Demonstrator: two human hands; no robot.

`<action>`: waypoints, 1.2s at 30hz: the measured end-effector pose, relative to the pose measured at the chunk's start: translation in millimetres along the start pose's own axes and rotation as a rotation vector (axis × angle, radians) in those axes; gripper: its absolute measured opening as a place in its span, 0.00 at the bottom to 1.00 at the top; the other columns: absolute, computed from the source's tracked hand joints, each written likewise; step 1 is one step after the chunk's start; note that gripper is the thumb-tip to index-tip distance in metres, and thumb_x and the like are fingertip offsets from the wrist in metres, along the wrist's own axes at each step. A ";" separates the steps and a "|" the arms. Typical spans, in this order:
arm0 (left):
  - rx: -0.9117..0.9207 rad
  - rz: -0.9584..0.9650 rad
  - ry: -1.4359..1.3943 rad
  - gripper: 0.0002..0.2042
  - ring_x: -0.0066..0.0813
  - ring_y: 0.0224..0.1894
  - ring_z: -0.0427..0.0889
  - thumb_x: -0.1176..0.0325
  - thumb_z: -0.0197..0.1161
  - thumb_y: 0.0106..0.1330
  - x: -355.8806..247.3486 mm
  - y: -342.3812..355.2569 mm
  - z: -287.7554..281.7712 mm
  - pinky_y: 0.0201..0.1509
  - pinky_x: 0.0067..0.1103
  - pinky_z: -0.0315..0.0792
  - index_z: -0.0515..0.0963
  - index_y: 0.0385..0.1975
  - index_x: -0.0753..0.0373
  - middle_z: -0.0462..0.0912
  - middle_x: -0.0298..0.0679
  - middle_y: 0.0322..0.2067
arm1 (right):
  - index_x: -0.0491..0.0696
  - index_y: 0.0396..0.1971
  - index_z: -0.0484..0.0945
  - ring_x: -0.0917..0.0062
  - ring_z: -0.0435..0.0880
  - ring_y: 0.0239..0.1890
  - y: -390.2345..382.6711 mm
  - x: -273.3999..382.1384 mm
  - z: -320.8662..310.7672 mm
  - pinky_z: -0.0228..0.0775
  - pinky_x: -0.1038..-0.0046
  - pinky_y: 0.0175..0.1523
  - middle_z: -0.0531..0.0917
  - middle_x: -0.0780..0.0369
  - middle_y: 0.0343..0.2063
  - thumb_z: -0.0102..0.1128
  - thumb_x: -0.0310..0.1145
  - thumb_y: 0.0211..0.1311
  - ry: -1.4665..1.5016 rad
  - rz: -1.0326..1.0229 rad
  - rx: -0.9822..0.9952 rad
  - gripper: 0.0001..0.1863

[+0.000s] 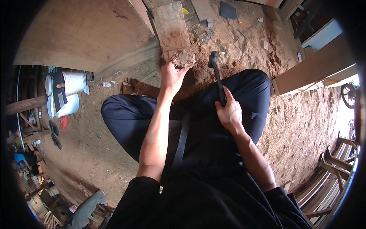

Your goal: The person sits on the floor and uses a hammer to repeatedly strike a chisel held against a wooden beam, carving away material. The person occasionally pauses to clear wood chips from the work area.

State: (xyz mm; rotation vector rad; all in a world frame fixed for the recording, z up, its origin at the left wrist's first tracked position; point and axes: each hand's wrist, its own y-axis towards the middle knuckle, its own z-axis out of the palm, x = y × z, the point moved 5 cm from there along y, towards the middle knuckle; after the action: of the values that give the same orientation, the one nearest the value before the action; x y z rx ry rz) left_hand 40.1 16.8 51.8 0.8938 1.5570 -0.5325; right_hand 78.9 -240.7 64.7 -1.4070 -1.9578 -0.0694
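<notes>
My left hand (173, 79) is closed on a pale, rough, fibrous piece (184, 59), perhaps a carved bit of wood; its exact kind is unclear. It is held at the near end of a thick wooden plank (171, 28), which stretches away from me. My right hand (230, 111) grips the dark handle of a hammer (218, 78) above my right thigh. The hammer's head points away from me, to the right of the fibrous piece and apart from it. My legs, in dark trousers, are folded on either side.
A large wooden panel (84, 34) stands at the far left, with white buckets (68, 105) below it. Wood chips and scraps litter the dirt floor (301, 122). A long board (316, 65) juts in from the right. Stacked timber strips (324, 191) lie at the lower right.
</notes>
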 end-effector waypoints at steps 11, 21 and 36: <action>-0.045 0.067 -0.033 0.17 0.39 0.48 0.91 0.75 0.73 0.62 -5.5 -5.6 -0.8 0.53 0.31 0.82 0.82 0.51 0.68 0.91 0.48 0.43 | 0.52 0.72 0.69 0.49 0.85 0.53 -5.2 3.5 -3.0 0.76 0.55 0.60 0.87 0.46 0.47 0.66 0.37 0.64 -0.013 -0.032 -0.009 0.35; -0.092 0.059 0.116 0.15 0.31 0.47 0.89 0.73 0.74 0.64 -7.7 -7.5 -1.3 0.51 0.29 0.81 0.84 0.49 0.67 0.91 0.43 0.44 | 0.48 0.73 0.66 0.45 0.86 0.52 -7.1 2.6 -2.4 0.75 0.52 0.62 0.88 0.42 0.44 0.64 0.36 0.65 -0.027 -0.087 -0.018 0.36; 0.000 0.091 0.132 0.20 0.27 0.50 0.87 0.77 0.75 0.62 -3.1 -9.7 8.6 0.59 0.25 0.78 0.81 0.54 0.66 0.90 0.39 0.47 | 0.50 0.73 0.66 0.47 0.88 0.47 -12.7 2.2 -6.8 0.79 0.52 0.56 0.89 0.45 0.39 0.64 0.36 0.66 -0.017 -0.031 0.036 0.36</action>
State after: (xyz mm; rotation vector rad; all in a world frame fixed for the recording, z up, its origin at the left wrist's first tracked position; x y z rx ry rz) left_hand 37.9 3.6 51.7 1.0115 1.6260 -0.4148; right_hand 71.3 -247.0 75.5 -1.3583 -1.9850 -0.0360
